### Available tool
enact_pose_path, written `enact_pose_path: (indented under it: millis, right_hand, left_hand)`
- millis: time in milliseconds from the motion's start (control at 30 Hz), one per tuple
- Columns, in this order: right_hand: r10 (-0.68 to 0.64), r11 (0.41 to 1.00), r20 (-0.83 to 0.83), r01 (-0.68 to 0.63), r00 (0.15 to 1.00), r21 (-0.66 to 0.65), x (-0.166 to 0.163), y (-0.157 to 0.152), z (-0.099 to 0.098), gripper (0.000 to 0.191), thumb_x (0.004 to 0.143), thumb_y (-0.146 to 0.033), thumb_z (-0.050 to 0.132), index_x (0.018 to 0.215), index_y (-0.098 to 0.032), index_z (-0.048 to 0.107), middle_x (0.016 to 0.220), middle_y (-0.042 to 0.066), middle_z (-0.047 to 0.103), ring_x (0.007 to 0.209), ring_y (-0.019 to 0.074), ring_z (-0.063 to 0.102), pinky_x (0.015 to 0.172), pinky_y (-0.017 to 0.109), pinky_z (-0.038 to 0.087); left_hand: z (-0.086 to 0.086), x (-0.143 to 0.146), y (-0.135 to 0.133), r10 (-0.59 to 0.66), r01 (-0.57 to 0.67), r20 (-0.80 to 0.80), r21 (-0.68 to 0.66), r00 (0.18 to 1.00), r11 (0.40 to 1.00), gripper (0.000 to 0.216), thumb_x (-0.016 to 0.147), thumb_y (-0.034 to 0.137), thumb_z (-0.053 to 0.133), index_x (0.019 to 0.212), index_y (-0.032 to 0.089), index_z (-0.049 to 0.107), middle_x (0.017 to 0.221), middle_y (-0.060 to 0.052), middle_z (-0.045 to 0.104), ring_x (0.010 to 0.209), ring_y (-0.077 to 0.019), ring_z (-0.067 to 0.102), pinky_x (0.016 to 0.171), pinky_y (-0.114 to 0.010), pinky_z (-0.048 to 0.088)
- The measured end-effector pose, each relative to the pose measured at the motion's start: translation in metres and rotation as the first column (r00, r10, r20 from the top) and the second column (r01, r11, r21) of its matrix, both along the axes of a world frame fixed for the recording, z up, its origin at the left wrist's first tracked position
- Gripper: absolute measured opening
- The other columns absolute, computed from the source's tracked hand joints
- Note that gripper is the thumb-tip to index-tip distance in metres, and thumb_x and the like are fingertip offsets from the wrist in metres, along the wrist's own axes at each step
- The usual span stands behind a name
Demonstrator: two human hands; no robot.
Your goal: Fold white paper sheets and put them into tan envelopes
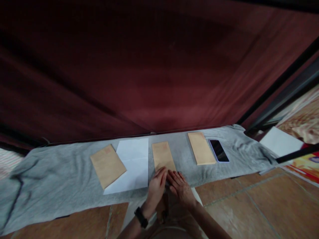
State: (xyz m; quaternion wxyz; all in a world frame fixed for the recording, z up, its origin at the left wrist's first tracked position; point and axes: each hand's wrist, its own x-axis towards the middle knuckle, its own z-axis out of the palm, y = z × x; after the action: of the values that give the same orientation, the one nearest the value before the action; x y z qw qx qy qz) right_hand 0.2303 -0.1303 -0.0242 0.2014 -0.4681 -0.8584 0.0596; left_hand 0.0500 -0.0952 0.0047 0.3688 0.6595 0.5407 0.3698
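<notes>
A brown paper envelope lies lengthwise in front of me on a grey cloth. My left hand, wearing a black watch, is at its near left edge, fingers pressed together against the paper. Beside it, my right hand lies flat over the near right corner with fingers stretched out. The fingertips almost meet, and both hands cover the near end of the envelope. To the left, another brown envelope rests tilted, partly over a white sheet of paper. A stack of brown envelopes sits to the right.
A smartphone with a pale purple edge lies right of the stack. The grey cloth covers a narrow long surface against a dark red fabric wall. Dark poles rise at the right. Brown floor tiles show below.
</notes>
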Motion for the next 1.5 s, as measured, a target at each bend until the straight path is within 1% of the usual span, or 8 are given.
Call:
enact_pose_path:
  millis: [100,200,333,533,833,1033,1333,1500]
  right_hand:
    - [-0.010,1.000,0.011,0.010,1.000,0.018,-0.001,0.000,0.001,0.057,0.100,-0.024,0.049,0.155,-0.027,0.033,0.156,0.006,0.043,0.143,0.0228,0.041,0.118,0.048,0.036]
    - [-0.021,0.999,0.014,0.021,1.000,0.035,-0.003,0.000,0.001,0.059,0.098,-0.021,0.050,0.154,-0.027,0.034,0.155,0.005,0.045,0.142,0.0224,0.042,0.117,0.048,0.037]
    - [-0.030,0.999,0.030,0.030,0.999,0.023,-0.004,0.000,0.000,0.060,0.098,-0.020,0.049,0.155,-0.027,0.032,0.157,0.005,0.041,0.143,0.0238,0.041,0.115,0.049,0.039]
    - [-0.041,0.999,0.016,0.041,0.999,0.013,-0.005,0.000,0.002,0.059,0.099,-0.022,0.049,0.155,-0.028,0.033,0.157,0.004,0.042,0.141,0.0231,0.044,0.116,0.047,0.038]
    - [-0.044,0.998,0.025,0.045,0.999,-0.039,-0.006,-0.001,0.008,0.057,0.100,-0.022,0.047,0.155,-0.028,0.032,0.157,0.004,0.041,0.142,0.0241,0.043,0.116,0.049,0.037]
    - [-0.050,0.998,0.019,0.051,0.999,-0.043,-0.006,-0.001,0.006,0.058,0.100,-0.023,0.048,0.156,-0.028,0.031,0.156,0.004,0.043,0.140,0.0250,0.044,0.115,0.049,0.037]
    - [-0.044,0.999,-0.007,0.044,0.999,-0.025,-0.005,-0.003,0.004,0.057,0.099,-0.022,0.049,0.154,-0.022,0.035,0.154,0.008,0.046,0.141,0.0246,0.044,0.117,0.049,0.034]
    - [-0.102,0.995,-0.053,0.103,0.993,0.019,-0.007,-0.008,-0.005,0.050,0.100,-0.022,0.047,0.149,-0.018,0.043,0.150,0.009,0.051,0.139,0.0233,0.045,0.116,0.047,0.037]
  left_hand:
    - [-0.008,-0.009,0.051,-0.016,0.103,-0.359,0.223,0.933,0.969,0.049,0.101,0.038,0.035,0.142,0.017,0.050,0.155,-0.012,0.044,0.146,-0.0245,0.037,0.118,-0.048,0.035]
    - [-0.021,-0.017,0.101,0.003,0.186,-0.572,0.273,0.820,0.944,0.055,0.101,0.038,0.034,0.148,0.011,0.042,0.157,-0.016,0.041,0.148,-0.0263,0.033,0.120,-0.050,0.032]
    - [-0.029,-0.021,0.146,-0.019,0.279,-0.724,0.241,0.690,0.930,0.058,0.101,0.042,0.032,0.151,0.013,0.040,0.157,-0.013,0.040,0.148,-0.0260,0.032,0.122,-0.049,0.025]
    - [-0.029,-0.006,0.171,-0.130,0.452,-0.793,0.197,0.595,0.870,0.055,0.102,0.041,0.030,0.154,0.024,0.035,0.158,-0.003,0.040,0.150,-0.0194,0.028,0.125,-0.044,0.015]
    - [-0.029,0.001,0.164,-0.208,0.551,-0.791,0.187,0.575,0.813,0.055,0.103,0.038,0.025,0.153,0.019,0.035,0.160,-0.007,0.037,0.149,-0.0143,0.029,0.123,-0.036,0.016]
    - [-0.029,-0.003,0.138,-0.255,0.591,-0.764,0.198,0.593,0.782,0.056,0.103,0.039,0.027,0.154,0.018,0.033,0.161,-0.008,0.034,0.150,-0.0147,0.026,0.124,-0.037,0.017]
    - [-0.022,-0.007,0.099,-0.338,0.610,-0.733,0.131,0.590,0.781,0.056,0.104,0.037,0.028,0.156,0.015,0.028,0.163,-0.009,0.030,0.151,-0.0160,0.022,0.125,-0.038,0.016]
    - [-0.024,-0.014,0.074,-0.378,0.648,-0.709,0.145,0.595,0.748,0.056,0.105,0.038,0.027,0.157,0.018,0.024,0.164,-0.008,0.027,0.152,-0.0168,0.022,0.125,-0.041,0.017]
